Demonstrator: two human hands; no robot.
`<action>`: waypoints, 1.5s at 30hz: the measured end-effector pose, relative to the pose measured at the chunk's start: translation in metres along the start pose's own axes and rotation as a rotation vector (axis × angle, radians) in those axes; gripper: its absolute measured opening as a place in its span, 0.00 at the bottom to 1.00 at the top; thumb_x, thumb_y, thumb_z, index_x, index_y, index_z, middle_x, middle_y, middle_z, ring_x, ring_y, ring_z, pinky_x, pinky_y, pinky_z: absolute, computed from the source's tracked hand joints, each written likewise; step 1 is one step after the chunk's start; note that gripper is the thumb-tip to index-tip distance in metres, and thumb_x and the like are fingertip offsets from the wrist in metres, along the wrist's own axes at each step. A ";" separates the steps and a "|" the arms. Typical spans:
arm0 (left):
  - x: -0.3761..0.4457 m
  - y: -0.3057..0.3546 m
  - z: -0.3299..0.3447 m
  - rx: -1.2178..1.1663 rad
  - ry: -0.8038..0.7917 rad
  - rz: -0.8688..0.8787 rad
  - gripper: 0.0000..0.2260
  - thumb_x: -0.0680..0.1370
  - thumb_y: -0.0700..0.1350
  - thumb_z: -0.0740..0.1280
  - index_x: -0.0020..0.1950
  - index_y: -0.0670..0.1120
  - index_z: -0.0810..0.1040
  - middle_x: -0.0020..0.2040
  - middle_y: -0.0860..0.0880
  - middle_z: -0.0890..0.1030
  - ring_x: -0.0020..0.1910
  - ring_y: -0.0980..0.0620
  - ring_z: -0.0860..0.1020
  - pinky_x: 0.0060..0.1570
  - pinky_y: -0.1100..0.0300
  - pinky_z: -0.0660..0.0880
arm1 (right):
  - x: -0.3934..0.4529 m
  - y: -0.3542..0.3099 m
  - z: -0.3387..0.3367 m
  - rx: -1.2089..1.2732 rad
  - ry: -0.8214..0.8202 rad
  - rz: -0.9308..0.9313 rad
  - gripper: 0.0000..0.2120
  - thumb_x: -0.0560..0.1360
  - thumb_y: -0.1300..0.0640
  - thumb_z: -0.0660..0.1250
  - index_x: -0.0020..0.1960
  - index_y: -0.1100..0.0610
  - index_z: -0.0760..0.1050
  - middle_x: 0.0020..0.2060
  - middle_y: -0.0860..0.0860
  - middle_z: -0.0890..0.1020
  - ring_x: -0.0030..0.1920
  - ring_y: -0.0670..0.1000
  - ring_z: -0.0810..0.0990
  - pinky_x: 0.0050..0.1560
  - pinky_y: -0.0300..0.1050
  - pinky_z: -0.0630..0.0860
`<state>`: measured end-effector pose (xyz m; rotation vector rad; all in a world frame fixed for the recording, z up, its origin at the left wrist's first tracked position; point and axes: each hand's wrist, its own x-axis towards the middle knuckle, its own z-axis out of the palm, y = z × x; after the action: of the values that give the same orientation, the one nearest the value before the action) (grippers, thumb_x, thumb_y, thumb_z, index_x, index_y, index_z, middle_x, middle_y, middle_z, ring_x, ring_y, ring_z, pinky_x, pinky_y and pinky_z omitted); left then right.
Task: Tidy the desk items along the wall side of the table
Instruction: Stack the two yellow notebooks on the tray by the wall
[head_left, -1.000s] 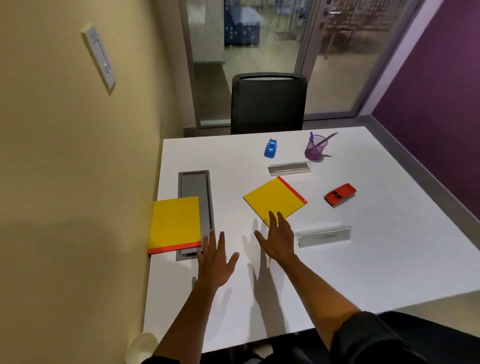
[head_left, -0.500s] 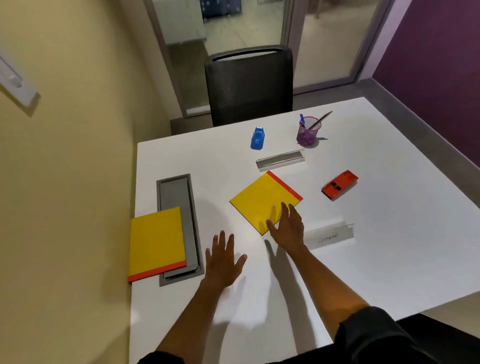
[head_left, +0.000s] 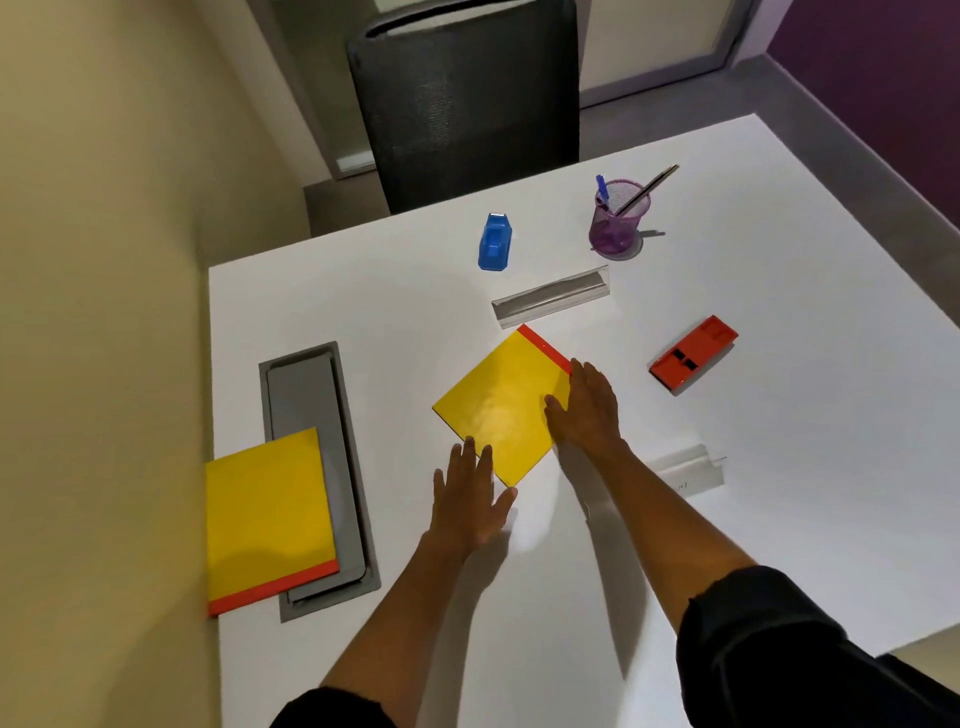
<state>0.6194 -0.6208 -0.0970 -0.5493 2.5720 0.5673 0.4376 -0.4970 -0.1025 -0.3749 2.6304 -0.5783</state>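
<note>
Both flat hands, left hand (head_left: 470, 501) and right hand (head_left: 587, 408), bracket the yellow pad (head_left: 498, 405); uneven pushing could skew it.

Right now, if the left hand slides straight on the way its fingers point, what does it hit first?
The tilted yellow notepad: the left hand lies flat, fingers pointing away, tips at the pad's near edge. Whether they already touch it is unclear.
</note>
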 end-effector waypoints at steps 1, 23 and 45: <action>0.005 0.000 0.001 -0.002 -0.002 0.002 0.34 0.80 0.63 0.54 0.80 0.48 0.46 0.80 0.45 0.42 0.79 0.45 0.43 0.75 0.42 0.46 | 0.006 0.001 0.000 -0.018 -0.008 -0.006 0.35 0.80 0.43 0.59 0.79 0.57 0.50 0.78 0.57 0.56 0.78 0.60 0.55 0.77 0.58 0.54; 0.024 -0.010 -0.017 -0.054 -0.140 0.087 0.28 0.81 0.58 0.57 0.77 0.45 0.60 0.80 0.44 0.49 0.79 0.43 0.49 0.75 0.44 0.53 | 0.019 -0.011 -0.023 0.283 0.122 0.086 0.13 0.80 0.60 0.64 0.59 0.67 0.79 0.55 0.64 0.81 0.55 0.64 0.80 0.53 0.50 0.76; -0.098 -0.009 -0.075 -1.425 0.091 -0.190 0.12 0.80 0.49 0.65 0.55 0.42 0.78 0.49 0.42 0.81 0.47 0.48 0.78 0.47 0.58 0.72 | -0.104 -0.096 -0.065 1.050 -0.017 0.142 0.06 0.79 0.67 0.64 0.52 0.62 0.78 0.55 0.63 0.81 0.51 0.60 0.81 0.52 0.49 0.79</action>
<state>0.6786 -0.6371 0.0104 -1.1963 1.7356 2.2829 0.5151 -0.5241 0.0300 0.1378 1.9383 -1.7189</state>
